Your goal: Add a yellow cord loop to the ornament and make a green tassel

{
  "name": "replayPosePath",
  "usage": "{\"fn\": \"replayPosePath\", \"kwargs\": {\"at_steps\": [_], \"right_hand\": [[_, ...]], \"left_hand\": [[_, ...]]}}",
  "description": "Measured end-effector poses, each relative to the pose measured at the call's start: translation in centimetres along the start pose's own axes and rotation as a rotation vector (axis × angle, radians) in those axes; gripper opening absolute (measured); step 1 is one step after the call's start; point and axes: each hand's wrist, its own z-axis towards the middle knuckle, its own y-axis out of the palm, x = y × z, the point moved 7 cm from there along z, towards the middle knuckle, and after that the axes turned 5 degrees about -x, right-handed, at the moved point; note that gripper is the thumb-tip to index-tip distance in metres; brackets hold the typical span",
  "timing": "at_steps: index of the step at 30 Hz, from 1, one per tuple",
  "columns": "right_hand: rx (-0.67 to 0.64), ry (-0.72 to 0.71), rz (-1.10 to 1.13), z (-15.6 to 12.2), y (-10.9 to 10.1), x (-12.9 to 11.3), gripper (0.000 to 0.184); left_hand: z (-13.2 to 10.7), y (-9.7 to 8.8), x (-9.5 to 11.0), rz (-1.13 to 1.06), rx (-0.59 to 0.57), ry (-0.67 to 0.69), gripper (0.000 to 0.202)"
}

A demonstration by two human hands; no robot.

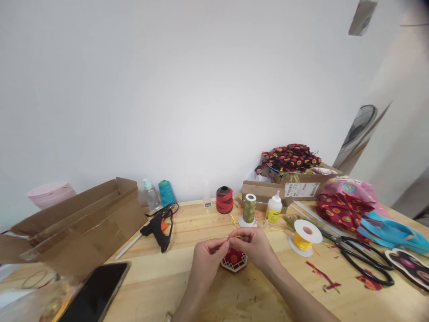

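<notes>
Ornament, one, six-sided, red cloth with a pale lattice edge (233, 261): placed at lower centre of the frame, below the fingertips; whether it was hung or rested on the counter (157, 286) could not be told. Hands, two: by the left hand (208, 256) and the right hand (254, 245), thumbs and forefingers drawn together, a fine yellow thread (233, 220) was pinched just above the ornament.

Risks, as judged: the thread might be lost if either pinch were loosened; a knot might be spoiled by uneven pull; the loose strand might be snagged on the olive cone (249, 209) close behind.

Counted: thread cones, three, the olive, a red-and-black (224, 200) and a teal (166, 193), ranged across the centre. Yellow spool (302, 243), one, right of centre. Scissors (365, 259), one pair, lower right. Yellow-labelled bottle (274, 208), one, right of centre. Glue gun (157, 229), one, left of centre. Phone (95, 290), one, lower left. Boxes at right: overlapped, count uncertain.
</notes>
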Motion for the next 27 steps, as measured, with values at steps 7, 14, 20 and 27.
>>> {"fn": "replayPosePath", "kwargs": {"at_steps": [7, 14, 20, 27], "right_hand": [[-0.075, 0.021, 0.018, 0.1, 0.2, 0.1, 0.023], [-0.202, 0.029, -0.025, -0.1, 0.5, 0.1, 0.020], [-0.332, 0.042, -0.046, -0.6, 1.2, -0.5, 0.018], [-0.376, 0.022, -0.066, -1.0, 1.5, -1.5, 0.021]], "left_hand": [[-0.1, 0.3, -0.2, -0.139, -0.055, -0.100, 0.031], [-0.1, 0.8, -0.4, -0.119, -0.212, -0.144, 0.024], [-0.3, 1.2, -0.6, -0.187, -0.292, -0.186, 0.018], [-1.4, 2.1, -0.9, -0.388, -0.405, -0.264, 0.018]]}}
